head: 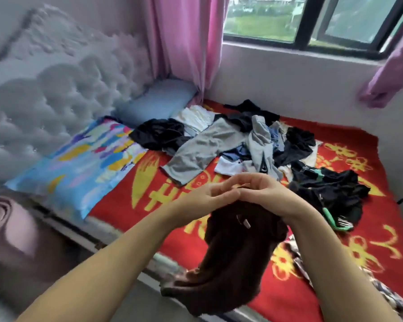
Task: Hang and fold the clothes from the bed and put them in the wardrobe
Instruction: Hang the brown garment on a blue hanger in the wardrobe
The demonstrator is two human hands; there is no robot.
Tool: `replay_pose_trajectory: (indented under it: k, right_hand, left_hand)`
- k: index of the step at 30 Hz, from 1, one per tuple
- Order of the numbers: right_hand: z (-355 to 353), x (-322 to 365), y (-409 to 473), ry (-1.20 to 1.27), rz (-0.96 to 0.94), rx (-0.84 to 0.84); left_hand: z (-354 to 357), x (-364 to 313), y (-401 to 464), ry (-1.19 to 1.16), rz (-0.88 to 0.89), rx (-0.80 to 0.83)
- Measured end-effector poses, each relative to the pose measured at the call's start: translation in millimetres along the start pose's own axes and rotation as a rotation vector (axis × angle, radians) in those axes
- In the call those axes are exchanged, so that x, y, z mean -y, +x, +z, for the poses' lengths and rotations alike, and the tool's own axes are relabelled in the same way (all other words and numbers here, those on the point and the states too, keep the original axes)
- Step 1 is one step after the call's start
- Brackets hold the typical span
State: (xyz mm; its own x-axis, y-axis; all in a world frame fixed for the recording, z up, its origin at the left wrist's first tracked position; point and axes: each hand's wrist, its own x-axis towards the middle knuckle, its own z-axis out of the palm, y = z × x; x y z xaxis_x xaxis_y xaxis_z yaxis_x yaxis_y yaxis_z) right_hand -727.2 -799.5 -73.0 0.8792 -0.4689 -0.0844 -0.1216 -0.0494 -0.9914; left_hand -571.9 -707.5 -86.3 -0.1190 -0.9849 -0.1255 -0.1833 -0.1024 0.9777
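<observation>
A dark brown garment [237,256] hangs over the near edge of the bed, held up at its top by both hands. My left hand [209,196] and my right hand [268,194] meet above it, fingers curled and pinching the cloth's upper edge. Beyond them a pile of clothes [249,140] lies on the red blanket [349,240]: grey trousers [196,154], black pieces, white and blue items. A black garment with green trim [330,194] lies to the right of my hands.
A blue patterned pillow [79,163] and a plain blue pillow [156,101] lie by the tufted grey headboard [56,101]. Pink curtains [184,43] flank the window [312,17]. A rolled pink mat [2,219] sits at the left. No wardrobe is in view.
</observation>
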Motion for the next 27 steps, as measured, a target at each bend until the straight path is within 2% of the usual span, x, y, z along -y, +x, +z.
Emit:
replay_pose_trajectory:
  k: [3, 6, 9, 12, 14, 16, 21, 25, 27]
  right_hand:
    - [22.1, 7.6, 19.2, -0.066, -0.001, 0.11]
    - [46.6, 6.7, 33.6, -0.11, -0.041, 0.128]
    - [68.9, -0.2, 41.3, -0.032, -0.028, 0.136]
    - [87.8, -8.4, 49.8, -0.174, -0.028, 0.246]
    - [106.9, -13.3, 56.9, -0.31, -0.06, 0.286]
    - [131.7, -15.0, 63.2, -0.344, -0.098, 0.277]
    - [207.9, 11.5, 67.5, -0.374, -0.235, 0.315]
    - [275.9, 37.7, 62.0, -0.414, -0.358, 0.461]
    - [307.3, 45.9, 60.7, -0.449, -0.391, 0.506]
  left_hand:
    - [-16.6, 4.9, -38.2, 0.051, -0.048, -0.083]
    - [-22.8, 10.1, -67.5, 0.148, -0.067, -0.218]
    - [-22.8, 14.3, -90.2, 0.276, 0.034, -0.594]
    - [-22.8, 23.2, -119.2, 0.407, 0.058, -0.872]
    - [-18.8, 29.0, -141.9, 0.447, 0.051, -0.939]
    - [-14.7, 36.8, -167.3, 0.43, 0.013, -0.983]
    - [-6.3, 48.5, -233.9, 0.329, -0.225, -0.986]
    - [-8.0, 38.0, -277.5, 0.153, -0.175, -1.234]
    - [-14.4, 33.9, -305.5, 0.136, -0.172, -1.293]
